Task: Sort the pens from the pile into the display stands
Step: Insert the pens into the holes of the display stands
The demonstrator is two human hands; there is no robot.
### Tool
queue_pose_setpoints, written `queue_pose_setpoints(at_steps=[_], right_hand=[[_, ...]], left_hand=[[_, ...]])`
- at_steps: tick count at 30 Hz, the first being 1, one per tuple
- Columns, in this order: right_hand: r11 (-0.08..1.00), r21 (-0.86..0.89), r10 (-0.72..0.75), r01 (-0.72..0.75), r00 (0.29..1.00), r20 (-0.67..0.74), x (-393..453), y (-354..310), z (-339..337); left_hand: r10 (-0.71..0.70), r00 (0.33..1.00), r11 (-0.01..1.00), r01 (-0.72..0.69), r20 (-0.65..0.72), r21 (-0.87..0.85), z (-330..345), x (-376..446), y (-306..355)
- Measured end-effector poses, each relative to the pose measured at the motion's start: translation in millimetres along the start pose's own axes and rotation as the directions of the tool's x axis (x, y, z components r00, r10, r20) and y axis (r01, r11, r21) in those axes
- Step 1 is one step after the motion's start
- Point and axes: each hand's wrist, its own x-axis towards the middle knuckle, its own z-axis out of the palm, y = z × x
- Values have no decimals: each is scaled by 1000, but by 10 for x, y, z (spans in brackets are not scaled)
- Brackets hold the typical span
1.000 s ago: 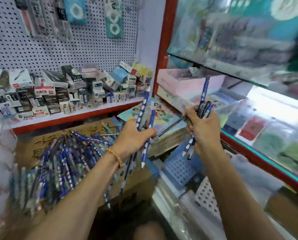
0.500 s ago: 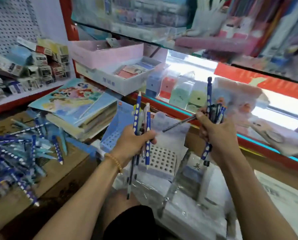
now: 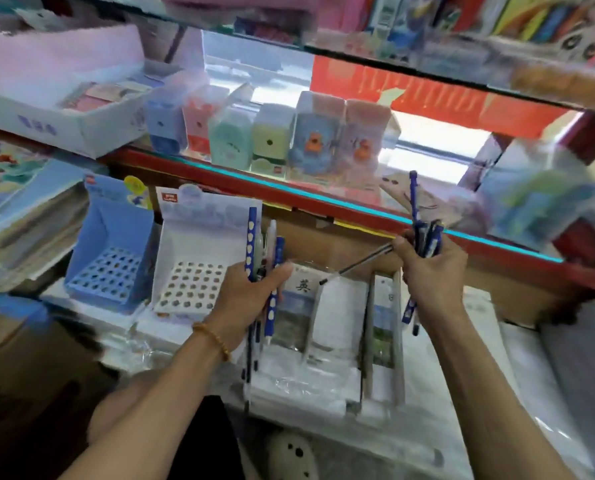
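My left hand (image 3: 251, 296) grips a bundle of blue and white pens (image 3: 251, 237), held upright just right of the white display stand (image 3: 199, 258). A blue display stand (image 3: 112, 251) with a holed base sits to its left. Both stands' holes look bare. My right hand (image 3: 431, 268) grips another bunch of blue pens (image 3: 414, 199), and one thin black pen (image 3: 355, 265) sticks out from it toward the left. The pile of pens is out of view.
A red-edged glass shelf (image 3: 323, 199) runs above the stands, carrying pastel boxed sharpeners (image 3: 272, 133). A white carton (image 3: 81, 129) sits at the upper left, stacked books (image 3: 22, 209) at the left. Wrapped stands (image 3: 341, 323) and plastic packs lie under my hands.
The view has swung right, so the pen pile and the pegboard have left the frame. Both hands, still holding their pens, now hang over the display stands.
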Motion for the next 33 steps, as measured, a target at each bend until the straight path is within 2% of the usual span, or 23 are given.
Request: queue_pose_setpoints(at_steps=[6,12,15,21,26,33], right_hand=[[982,-180,-39,49,998,58,9,279,185],[999,-45,-5,1,997,-75,86,327,-2],[999,-45,25,-29,996,-81,111,382,-65],[996,16,85,-83,986,-140,126,533,-161],[974,-225,-26,18,999,-30,139,598,27],[919,-376,-71,122,987,146,136,619,277]], left_hand=[[-22,999,999,21,-46,-28,102,74,-167],[-11,994,999,7,-111,-32,130,178,-277],[-14,993,1000,15,-117,5,250,219,-328],[18,998,994,-12,-58,112,474,273,-447],[44,999,977,-46,15,210,513,329,-576],[79,994,970,-94,75,224,532,350,-671]])
